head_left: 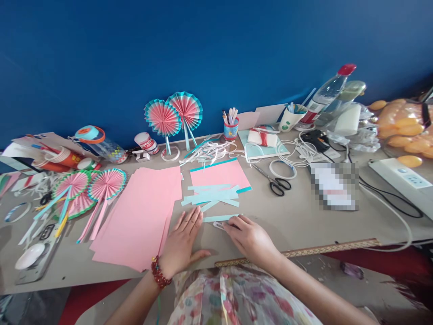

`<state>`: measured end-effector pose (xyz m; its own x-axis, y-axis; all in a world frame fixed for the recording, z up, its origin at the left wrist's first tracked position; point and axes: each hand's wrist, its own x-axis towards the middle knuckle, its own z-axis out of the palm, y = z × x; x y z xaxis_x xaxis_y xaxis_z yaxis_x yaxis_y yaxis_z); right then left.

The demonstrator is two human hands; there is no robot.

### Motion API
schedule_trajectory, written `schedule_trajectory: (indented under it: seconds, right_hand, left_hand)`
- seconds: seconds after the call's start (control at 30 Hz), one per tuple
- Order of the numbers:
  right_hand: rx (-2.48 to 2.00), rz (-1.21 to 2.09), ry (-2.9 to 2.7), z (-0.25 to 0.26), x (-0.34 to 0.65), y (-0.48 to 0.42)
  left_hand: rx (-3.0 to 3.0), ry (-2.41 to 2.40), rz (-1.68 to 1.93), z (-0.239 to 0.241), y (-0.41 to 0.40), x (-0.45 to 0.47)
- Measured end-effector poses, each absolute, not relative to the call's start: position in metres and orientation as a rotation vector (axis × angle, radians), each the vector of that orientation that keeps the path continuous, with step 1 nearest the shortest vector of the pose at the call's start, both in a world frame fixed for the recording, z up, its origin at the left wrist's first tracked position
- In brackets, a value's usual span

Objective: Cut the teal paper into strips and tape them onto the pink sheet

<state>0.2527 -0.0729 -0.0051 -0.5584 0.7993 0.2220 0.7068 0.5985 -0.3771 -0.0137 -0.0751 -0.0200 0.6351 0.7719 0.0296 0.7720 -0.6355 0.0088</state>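
Note:
My left hand [182, 241] lies flat with its fingers stretched out, just right of a stack of pink paper sheets [142, 207]. Its fingertips reach the left end of a narrow light blue paper strip [216, 218]. At the strip's right end, my right hand [252, 237] is closed, fingers curled down. A small white rounded tool [218, 225] juts out from under its fingertips; the rest of it is hidden. Beyond the hands, several loose light blue strips [213, 196] overlap in a pile. Behind them lies a pink sheet with blue edge strips [219, 174].
Black-handled scissors [279, 185] and a tape roll [283, 169] lie to the right, before a coiled white cable [297, 151]. Folded paper fans [106, 184] and a phone [40, 257] lie left. A power strip [402, 176] is far right. A patterned stick [331, 247] lies along the front edge.

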Motion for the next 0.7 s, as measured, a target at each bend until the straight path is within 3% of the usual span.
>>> schedule_trajectory:
  seconds: [0.7]
  right_hand:
    - [-1.197, 0.408, -2.455, -0.01, 0.245, -0.073]
  left_hand:
    - [-2.948, -1.414, -0.146, -0.01, -0.075, -0.022]
